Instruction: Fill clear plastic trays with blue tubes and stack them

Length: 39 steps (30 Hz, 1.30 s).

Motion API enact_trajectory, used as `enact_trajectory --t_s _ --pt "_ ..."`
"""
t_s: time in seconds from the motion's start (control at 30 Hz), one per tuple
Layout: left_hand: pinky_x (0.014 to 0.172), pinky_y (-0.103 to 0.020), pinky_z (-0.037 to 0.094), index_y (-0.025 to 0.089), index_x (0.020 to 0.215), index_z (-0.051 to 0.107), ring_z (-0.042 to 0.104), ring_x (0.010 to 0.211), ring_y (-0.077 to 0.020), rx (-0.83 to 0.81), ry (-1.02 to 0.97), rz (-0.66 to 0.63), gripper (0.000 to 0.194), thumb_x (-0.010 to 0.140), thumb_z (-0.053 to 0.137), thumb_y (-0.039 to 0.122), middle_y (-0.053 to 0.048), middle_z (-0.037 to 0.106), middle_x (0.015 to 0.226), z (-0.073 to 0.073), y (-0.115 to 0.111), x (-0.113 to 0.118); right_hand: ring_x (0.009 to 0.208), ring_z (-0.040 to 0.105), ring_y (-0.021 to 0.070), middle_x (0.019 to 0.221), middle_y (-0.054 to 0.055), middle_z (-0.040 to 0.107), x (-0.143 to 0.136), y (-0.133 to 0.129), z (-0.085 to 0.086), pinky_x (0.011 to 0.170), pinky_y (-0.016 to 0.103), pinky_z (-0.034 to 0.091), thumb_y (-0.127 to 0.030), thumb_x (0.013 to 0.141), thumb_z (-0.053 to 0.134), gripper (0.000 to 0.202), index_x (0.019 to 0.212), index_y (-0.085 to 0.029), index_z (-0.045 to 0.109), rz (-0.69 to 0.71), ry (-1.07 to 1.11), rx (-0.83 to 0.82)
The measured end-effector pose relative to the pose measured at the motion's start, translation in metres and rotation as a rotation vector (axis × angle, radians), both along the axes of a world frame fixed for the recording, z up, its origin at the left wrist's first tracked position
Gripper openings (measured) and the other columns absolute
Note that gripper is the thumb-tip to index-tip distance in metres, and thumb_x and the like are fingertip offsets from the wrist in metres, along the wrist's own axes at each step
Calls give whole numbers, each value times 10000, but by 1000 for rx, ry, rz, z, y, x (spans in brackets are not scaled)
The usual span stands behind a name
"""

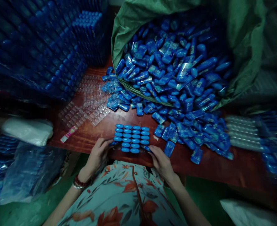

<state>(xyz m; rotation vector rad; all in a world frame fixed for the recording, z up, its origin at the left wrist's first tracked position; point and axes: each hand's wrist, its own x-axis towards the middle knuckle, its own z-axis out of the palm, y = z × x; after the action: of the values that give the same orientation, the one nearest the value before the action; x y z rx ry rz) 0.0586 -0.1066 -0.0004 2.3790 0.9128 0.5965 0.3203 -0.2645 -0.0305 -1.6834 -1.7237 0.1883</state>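
Observation:
Blue bottles (131, 136) stand packed in rows, caps or ends up, near the table's front edge. At the left front corner of these rows, my left hand (99, 154) has its fingers closed on a blue bottle (114, 143). My right hand (160, 160) grips another blue bottle (146, 147) at the right front corner. The front row shows two bottles in its middle. What lies under the rows is mostly hidden.
A green sack (118, 37) spills loose blue bottles (176, 125) across the table (82, 141). Clear plastic trays (91, 106) lie at left, below tall stacks of filled trays (58, 56). A white bundle (28, 130) sits far left; more trays (243, 131) are at right.

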Motion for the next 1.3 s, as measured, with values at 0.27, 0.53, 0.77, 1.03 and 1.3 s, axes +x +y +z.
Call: enact_trajectory --t_s 0.27,0.53,0.77,1.03,1.3 --pt "715 -320 450 134 1165 545 457 818 -207 283 261 -295 372 853 366 40 -88 545 906 9 1 2 907 579 185 1021 103 598 2 2 21 750 303 517 -43 893 322 507 1370 -199 399 155 -323 -175" --pt "725 -343 455 147 1046 586 457 837 -224 302 442 -456 265 876 390 93 -98 557 922 14 4 22 887 561 180 980 77 572 -7 23 58 777 299 481 -9 841 365 486 1271 -213 467 157 -436 -449" --pt "751 -342 461 165 1234 533 480 874 -221 350 254 -302 449 851 339 33 -117 565 986 0 3 11 883 568 169 972 56 563 6 23 60 743 280 485 36 759 371 563 1247 -227 473 207 -333 -516" --pt "752 -307 475 227 1254 514 522 948 -197 376 78 -265 400 895 400 94 -111 546 1116 -8 4 13 834 587 200 938 74 596 -14 25 54 683 289 484 -37 817 460 450 1229 -205 525 140 -542 -477" --pt "764 -318 442 166 1114 587 531 885 -191 302 10 -258 255 903 444 174 -96 590 982 32 60 60 865 560 203 963 87 624 36 21 36 712 302 456 -44 853 399 461 1258 -218 534 -196 -513 -313"
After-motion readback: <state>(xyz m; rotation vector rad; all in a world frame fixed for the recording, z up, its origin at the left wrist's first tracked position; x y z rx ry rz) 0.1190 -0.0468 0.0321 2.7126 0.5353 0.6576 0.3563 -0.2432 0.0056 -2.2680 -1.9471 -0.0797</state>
